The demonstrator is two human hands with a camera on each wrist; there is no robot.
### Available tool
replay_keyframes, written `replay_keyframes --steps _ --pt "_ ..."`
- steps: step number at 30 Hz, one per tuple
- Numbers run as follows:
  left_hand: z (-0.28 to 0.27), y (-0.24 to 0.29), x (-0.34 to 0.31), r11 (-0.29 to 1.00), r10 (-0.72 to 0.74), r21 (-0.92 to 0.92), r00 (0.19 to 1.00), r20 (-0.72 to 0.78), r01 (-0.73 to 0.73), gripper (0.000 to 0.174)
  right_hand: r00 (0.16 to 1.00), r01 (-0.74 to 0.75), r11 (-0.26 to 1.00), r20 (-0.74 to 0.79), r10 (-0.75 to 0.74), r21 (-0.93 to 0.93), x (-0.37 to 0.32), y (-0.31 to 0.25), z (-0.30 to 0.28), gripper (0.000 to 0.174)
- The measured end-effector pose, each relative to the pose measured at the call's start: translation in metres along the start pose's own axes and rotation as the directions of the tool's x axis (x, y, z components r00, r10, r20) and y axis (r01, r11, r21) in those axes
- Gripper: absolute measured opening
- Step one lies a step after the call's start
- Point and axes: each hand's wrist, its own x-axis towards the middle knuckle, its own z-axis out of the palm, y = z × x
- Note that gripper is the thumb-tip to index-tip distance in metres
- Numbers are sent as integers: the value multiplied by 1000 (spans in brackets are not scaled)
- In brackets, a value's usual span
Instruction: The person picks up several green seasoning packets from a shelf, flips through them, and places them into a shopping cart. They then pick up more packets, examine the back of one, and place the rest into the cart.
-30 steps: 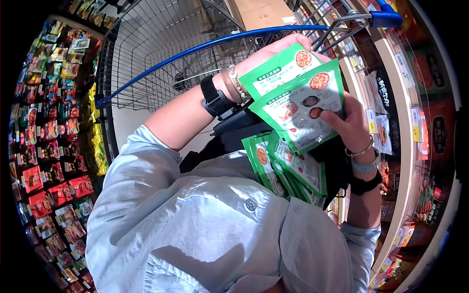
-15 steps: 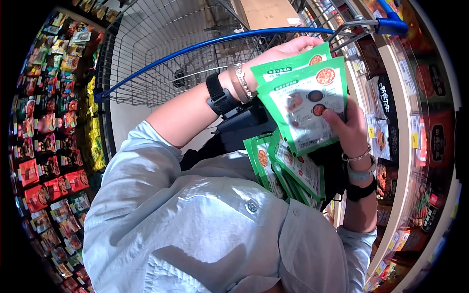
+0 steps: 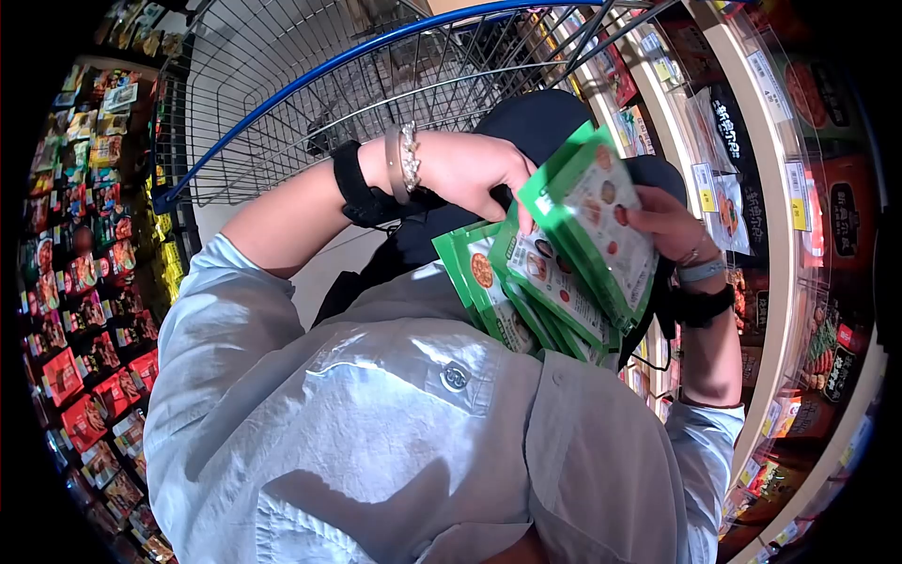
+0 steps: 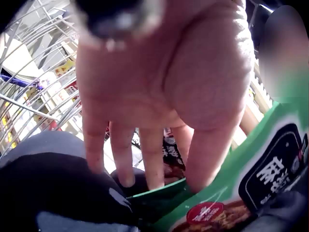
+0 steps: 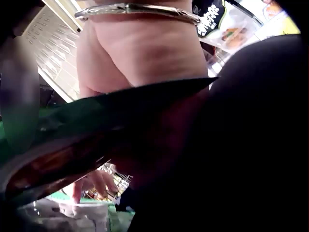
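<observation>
My right hand grips green-edged seasoning packets by their right side, thumb over the printed face; they stand tilted. Below them, a fanned pile of similar seasoning packets rests in the lap, against the shirt. My left hand reaches down to the top edge of a packet at the pile. In the left wrist view its thumb is on the near side of that edge and its fingers are beyond it, pinching it. A packet crosses in front of the right hand in the right wrist view, hiding its fingers.
A wire shopping cart with a blue handle stands just ahead. Shelves of packaged food run close along the right. A rack of hanging packets lines the left. Dark-clothed knees rise before the cart.
My left hand has left the back of the raised packets and come down to the pile's top edge. My right hand has lowered its packets, tilting them toward the pile. The head view has shifted.
</observation>
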Motion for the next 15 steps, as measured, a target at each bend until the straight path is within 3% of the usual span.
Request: replay_keyframes --steps 3,5,7,8,10,12,13,15 --pt "2 1 1 995 -89 40 996 -25 90 17 998 -36 998 44 34 50 2 2 8 50" --pt "2 -2 2 985 41 173 986 -162 -13 9 996 -32 996 91 24 83 2 4 10 51" --pt "-2 0 3 999 15 45 972 -233 -5 10 979 -40 995 204 20 96 4 9 11 53" --pt "-5 3 4 1000 -5 19 964 -266 10 3 979 -38 995 201 18 97 4 9 12 53" --pt "-7 3 7 1000 -24 -6 954 -298 23 10 985 23 995 168 -39 97 4 11 13 54" --pt "-8 -1 11 978 181 162 909 -375 -128 8 983 73 990 158 -92 121 5 16 6 55" --pt "-6 -1 11 979 180 160 910 -373 -128 8 979 124 982 146 -145 145 5 18 3 56" --pt "0 1 12 957 -215 -275 871 -441 96 31 972 154 975 151 -178 158 0 19 0 56"
